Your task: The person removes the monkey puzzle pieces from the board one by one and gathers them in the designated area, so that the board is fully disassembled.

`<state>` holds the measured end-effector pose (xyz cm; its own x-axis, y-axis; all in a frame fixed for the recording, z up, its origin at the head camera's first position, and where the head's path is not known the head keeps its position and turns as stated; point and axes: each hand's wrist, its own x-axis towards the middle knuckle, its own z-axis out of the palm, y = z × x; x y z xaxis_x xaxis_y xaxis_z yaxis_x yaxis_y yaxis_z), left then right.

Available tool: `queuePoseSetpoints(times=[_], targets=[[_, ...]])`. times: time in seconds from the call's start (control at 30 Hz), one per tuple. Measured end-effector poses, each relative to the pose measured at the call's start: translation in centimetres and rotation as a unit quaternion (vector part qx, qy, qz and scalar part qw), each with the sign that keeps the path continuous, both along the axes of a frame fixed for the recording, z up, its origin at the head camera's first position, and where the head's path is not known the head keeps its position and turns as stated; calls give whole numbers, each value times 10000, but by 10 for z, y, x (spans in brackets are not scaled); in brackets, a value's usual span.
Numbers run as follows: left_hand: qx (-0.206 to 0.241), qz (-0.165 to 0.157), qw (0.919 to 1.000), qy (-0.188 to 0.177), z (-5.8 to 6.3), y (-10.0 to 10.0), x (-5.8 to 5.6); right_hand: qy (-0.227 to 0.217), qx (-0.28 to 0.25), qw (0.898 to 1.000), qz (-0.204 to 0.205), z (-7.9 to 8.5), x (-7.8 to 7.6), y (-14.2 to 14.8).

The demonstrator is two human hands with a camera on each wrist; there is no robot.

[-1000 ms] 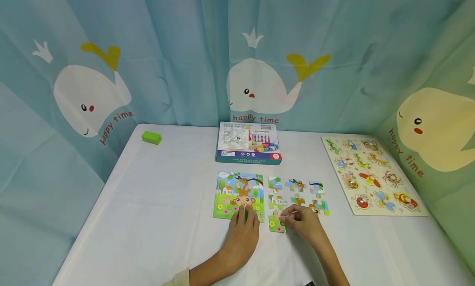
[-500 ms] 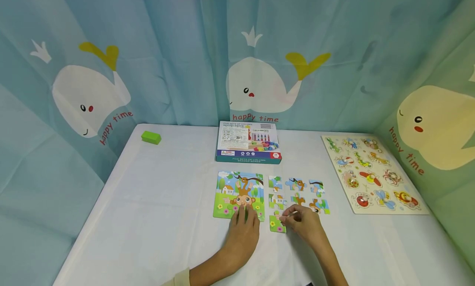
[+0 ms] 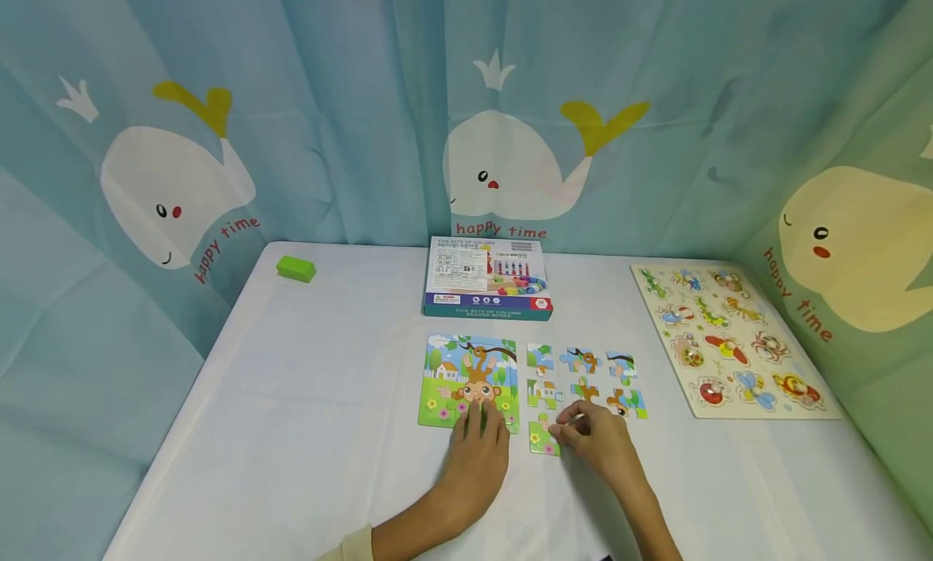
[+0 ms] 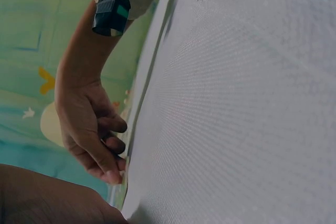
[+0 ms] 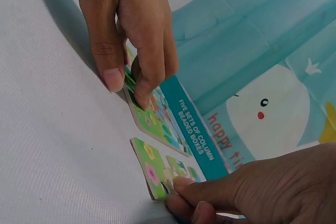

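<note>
A monkey jigsaw puzzle (image 3: 439,388) in a square tray lies flat in the middle of the table. The left hand (image 3: 475,468) rests its fingertips on the tray's lower part; its thumb (image 5: 113,78) is at the near edge in the right wrist view. To the right, the right hand (image 3: 603,441) pinches the right edge of a green puzzle piece (image 3: 539,441) with yellow and pink flowers between thumb and index finger. Several other loose pieces (image 3: 581,361) lie in rows beyond that hand, which partly covers the nearer ones. In the left wrist view, the right hand (image 4: 86,124) appears from the side.
Behind the puzzle is a flat box (image 3: 487,279) of beaded toys. A peg board of insects (image 3: 729,342) lies at the far right, and a green block (image 3: 296,269) at the back left. Blue whale-print curtain (image 3: 350,124) borders the white table (image 3: 291,431).
</note>
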<state>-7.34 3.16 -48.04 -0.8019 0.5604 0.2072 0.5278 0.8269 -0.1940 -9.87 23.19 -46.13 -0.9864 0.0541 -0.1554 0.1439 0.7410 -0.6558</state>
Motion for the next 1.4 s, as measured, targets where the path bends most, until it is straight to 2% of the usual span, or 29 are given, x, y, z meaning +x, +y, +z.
queuePoseSetpoints(times=[0.47, 0.7, 0.93, 1.07, 1.17, 1.27, 1.33, 1.4], targets=[[-19, 25, 10000, 92, -1, 0, 0, -12, 6, 10000, -32, 0, 2, -2], [-50, -75, 10000, -40, 2, -3, -2, 30, 100, 9999, 38, 1, 2, -2], [375, -205, 9990, -88, 7, -6, -13, 527, 180, 9981, 258, 8, -7, -7], [673, -204, 9975, -104, 7, -9, -20, 783, -3, 9961, 411, 12, -17, -16], [1091, -189, 9936, -201, 8, -14, -29, 890, -118, 9942, 585, 13, -27, -25], [1482, -218, 9882, -307, 10, -25, -44, 1028, -197, 9905, 894, 10, -37, -33], [1900, -136, 9795, -656, 12, -37, -55, 1061, -266, 9875, 1134, 7, -43, -39], [2318, -69, 9659, -1152, 13, -50, -67, 1092, -399, 9835, 1386, 2, -48, -44]])
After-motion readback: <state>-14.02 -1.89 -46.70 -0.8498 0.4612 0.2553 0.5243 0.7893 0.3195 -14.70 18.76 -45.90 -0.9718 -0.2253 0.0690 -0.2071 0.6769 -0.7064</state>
